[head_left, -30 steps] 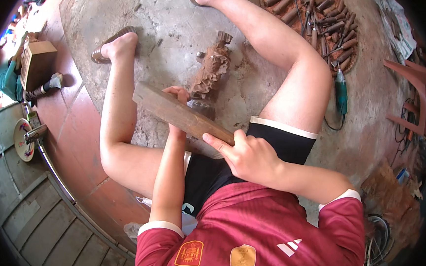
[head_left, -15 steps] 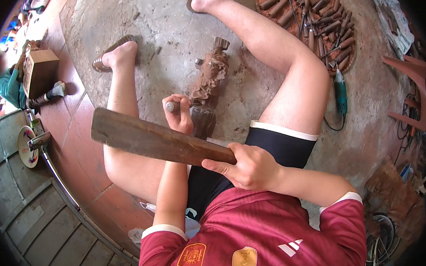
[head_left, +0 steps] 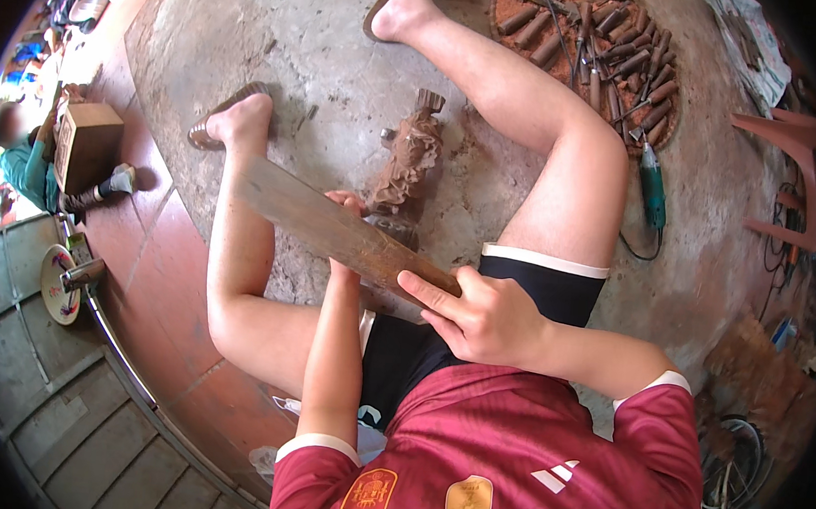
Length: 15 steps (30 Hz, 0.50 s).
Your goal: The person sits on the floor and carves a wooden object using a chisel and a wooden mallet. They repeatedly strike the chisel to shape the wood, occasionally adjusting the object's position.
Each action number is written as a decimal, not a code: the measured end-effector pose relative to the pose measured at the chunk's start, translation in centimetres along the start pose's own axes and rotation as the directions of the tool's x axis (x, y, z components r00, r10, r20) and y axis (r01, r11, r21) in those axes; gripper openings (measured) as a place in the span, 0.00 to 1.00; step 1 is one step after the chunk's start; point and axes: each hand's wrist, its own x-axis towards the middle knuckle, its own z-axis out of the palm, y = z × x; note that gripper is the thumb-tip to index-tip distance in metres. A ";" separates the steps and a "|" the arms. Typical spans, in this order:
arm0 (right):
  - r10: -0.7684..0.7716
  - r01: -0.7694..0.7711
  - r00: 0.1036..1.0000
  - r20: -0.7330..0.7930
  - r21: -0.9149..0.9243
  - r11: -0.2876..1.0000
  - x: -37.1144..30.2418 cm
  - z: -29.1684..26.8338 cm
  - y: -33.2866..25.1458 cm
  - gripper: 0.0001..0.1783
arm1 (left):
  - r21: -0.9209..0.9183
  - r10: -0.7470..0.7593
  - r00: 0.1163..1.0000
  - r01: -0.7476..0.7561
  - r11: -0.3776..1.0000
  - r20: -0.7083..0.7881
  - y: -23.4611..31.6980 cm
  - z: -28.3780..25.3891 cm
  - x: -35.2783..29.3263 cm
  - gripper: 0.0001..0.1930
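1. The right hand [head_left: 489,317] is nearest, its grip wrapped tight round the near end of a long flat wooden mallet [head_left: 334,226], which slants up and away to the left over the person's lap.
2. The mallet looks stiff and fairly heavy; held by one end it would swing hard, so that narrow end seems the right place to take it.
3. Just beyond, the left hand [head_left: 347,203] is mostly hidden under the mallet. Its grip seems closed on something small by the carving, but I cannot tell what.
4. The carved wooden figure [head_left: 405,164] lies on the concrete floor [head_left: 281,47] between the bare legs. It looks hard, with fine raised detail that could chip; the plain base seems safest to hold.
5. Farther off lie a round tray of chisels [head_left: 611,51] and a green power tool [head_left: 654,187].
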 end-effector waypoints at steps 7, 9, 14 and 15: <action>0.038 0.024 0.931 -0.364 0.164 0.986 0.2 -1.7 3.0 0.36 | -0.168 0.025 0.998 -0.015 0.986 0.058 3.6 1.6 -0.6 0.07; 0.153 -0.063 0.930 -0.335 0.262 0.963 -0.3 -2.0 3.7 0.38 | -0.172 0.102 0.994 -0.092 0.981 0.050 3.9 1.5 -0.7 0.07; 0.304 -0.174 0.872 -0.384 0.337 0.925 -2.1 -1.0 6.0 0.36 | -0.049 0.071 0.997 -0.072 0.996 -0.027 6.3 1.5 0.9 0.07; 0.306 -0.174 0.866 -0.395 0.337 0.925 -2.4 -0.9 6.2 0.36 | -0.038 0.056 0.998 -0.057 0.998 -0.031 5.9 1.3 0.9 0.07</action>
